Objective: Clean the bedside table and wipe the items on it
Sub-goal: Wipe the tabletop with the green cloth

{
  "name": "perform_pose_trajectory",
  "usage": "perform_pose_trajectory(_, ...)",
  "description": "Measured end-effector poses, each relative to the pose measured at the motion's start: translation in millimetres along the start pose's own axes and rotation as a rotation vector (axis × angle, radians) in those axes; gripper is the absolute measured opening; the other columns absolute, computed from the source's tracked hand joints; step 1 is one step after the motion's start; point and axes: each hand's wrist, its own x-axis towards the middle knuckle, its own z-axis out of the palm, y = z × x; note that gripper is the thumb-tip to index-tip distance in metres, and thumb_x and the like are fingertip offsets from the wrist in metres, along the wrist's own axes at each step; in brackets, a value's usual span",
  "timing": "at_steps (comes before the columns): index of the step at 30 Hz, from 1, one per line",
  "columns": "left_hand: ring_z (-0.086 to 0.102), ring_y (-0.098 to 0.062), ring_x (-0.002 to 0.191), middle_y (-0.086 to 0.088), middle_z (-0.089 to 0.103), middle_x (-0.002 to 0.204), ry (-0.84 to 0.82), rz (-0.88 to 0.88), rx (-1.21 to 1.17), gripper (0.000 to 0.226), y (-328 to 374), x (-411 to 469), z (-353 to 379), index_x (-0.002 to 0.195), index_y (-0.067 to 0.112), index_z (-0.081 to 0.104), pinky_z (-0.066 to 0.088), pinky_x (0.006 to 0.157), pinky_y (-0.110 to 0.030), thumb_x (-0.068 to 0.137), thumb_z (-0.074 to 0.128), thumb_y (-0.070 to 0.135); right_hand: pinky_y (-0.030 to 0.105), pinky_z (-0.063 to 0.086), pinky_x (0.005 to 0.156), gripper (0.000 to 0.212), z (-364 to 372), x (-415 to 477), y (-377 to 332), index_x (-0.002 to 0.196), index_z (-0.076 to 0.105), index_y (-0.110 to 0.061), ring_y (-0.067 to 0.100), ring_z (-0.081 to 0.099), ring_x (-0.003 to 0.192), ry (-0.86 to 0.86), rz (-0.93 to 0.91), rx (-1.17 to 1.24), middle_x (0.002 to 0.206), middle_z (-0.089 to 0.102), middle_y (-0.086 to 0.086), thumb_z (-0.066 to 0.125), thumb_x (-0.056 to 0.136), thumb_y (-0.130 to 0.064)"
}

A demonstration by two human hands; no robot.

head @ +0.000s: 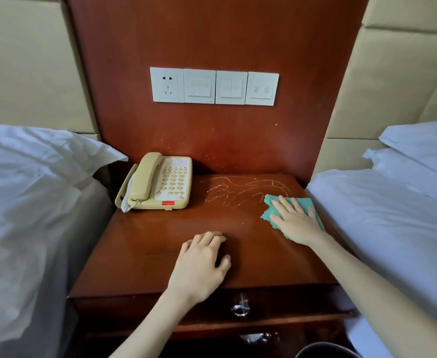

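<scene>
- Pressing cloth point(268, 214) flat at 3 o'clock on table point(147, 254): right hand point(293, 220), fingers spread.
- Resting at 6 o'clock: left hand point(202, 262), fingers loosely bent, holding nothing.
- Phone point(158, 182) at 10 o'clock.

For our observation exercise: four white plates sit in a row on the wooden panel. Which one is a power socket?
The leftmost plate: it alone shows pin holes; the other three plates carry rocker switches.

Wooden bedside table point(145, 254) — beige telephone point(158, 182) rear-left, teal cloth point(305, 202) right edge
</scene>
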Motion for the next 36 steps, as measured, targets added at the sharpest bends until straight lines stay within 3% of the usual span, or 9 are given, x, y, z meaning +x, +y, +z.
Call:
perform_pose_trajectory(3,0.038,-0.007,0.124,0.017,0.044,0.137,0.031,-0.014,-0.018,0.040,-1,0,1,0.129,0.028,0.047,0.027,0.107,-0.026,0.091,0.040,0.041,0.059,-0.003,0.112,0.054,1,0,-30,0.151,-0.004,-0.033,0.021,-0.011,0.147,0.006,-0.035,0.010,0.160,-0.011,-0.008,0.011,0.099,-0.042)
perform_pose_trajectory(10,0.049,-0.012,0.114,0.008,0.056,0.128,0.111,-0.075,-0.110,0.034,-4,-2,-1,0.122,0.019,0.058,0.039,0.094,-0.021,0.090,0.046,0.022,0.049,-0.006,0.115,0.053,10,-25,-51,0.149,-0.006,-0.039,0.006,-0.015,0.144,-0.005,-0.304,0.019,0.158,-0.012,-0.019,0.012,0.100,-0.046)
perform_pose_trajectory(14,0.047,-0.010,0.117,0.012,0.053,0.129,0.098,-0.089,-0.141,0.035,-7,-2,-2,0.123,0.021,0.057,0.039,0.089,-0.018,0.090,0.045,0.019,0.049,0.000,0.117,0.054,6,-36,-30,0.151,-0.004,-0.035,0.012,-0.010,0.147,0.027,-0.213,-0.015,0.160,-0.010,-0.011,0.013,0.101,-0.044)
perform_pose_trajectory(19,0.046,-0.012,0.121,0.009,0.052,0.132,-0.049,0.025,-0.111,0.039,-18,8,-16,0.128,0.018,0.054,0.039,0.098,-0.023,0.090,0.045,0.020,0.051,-0.002,0.116,0.059,2,-51,-40,0.152,-0.005,-0.028,0.017,-0.010,0.147,0.000,-0.120,0.057,0.161,-0.009,-0.003,0.017,0.099,-0.044)
perform_pose_trajectory(23,0.047,-0.013,0.120,0.007,0.053,0.132,-0.101,0.127,0.033,0.037,-47,20,-37,0.129,0.021,0.051,0.040,0.097,-0.025,0.094,0.043,0.026,0.051,-0.009,0.114,0.064,11,-68,-71,0.150,-0.009,-0.034,0.012,-0.019,0.144,-0.036,-0.246,0.087,0.158,-0.017,-0.010,0.016,0.094,-0.051)
perform_pose_trajectory(26,0.043,-0.013,0.124,0.008,0.047,0.140,-0.093,0.106,0.073,0.041,-66,27,-40,0.134,0.022,0.048,0.036,0.103,-0.026,0.094,0.043,0.031,0.050,-0.012,0.113,0.061,17,-61,-94,0.149,-0.009,-0.037,0.010,-0.021,0.143,-0.033,-0.322,0.049,0.157,-0.018,-0.015,0.014,0.094,-0.050)
perform_pose_trajectory(36,0.037,-0.010,0.129,0.013,0.041,0.144,-0.068,0.054,0.061,0.042,-82,32,-33,0.134,0.029,0.046,0.032,0.104,-0.029,0.093,0.041,0.038,0.049,-0.005,0.117,0.052,-1,16,-94,0.149,0.000,-0.041,0.006,-0.012,0.145,-0.012,-0.299,0.064,0.159,-0.009,-0.017,0.015,0.099,-0.044)
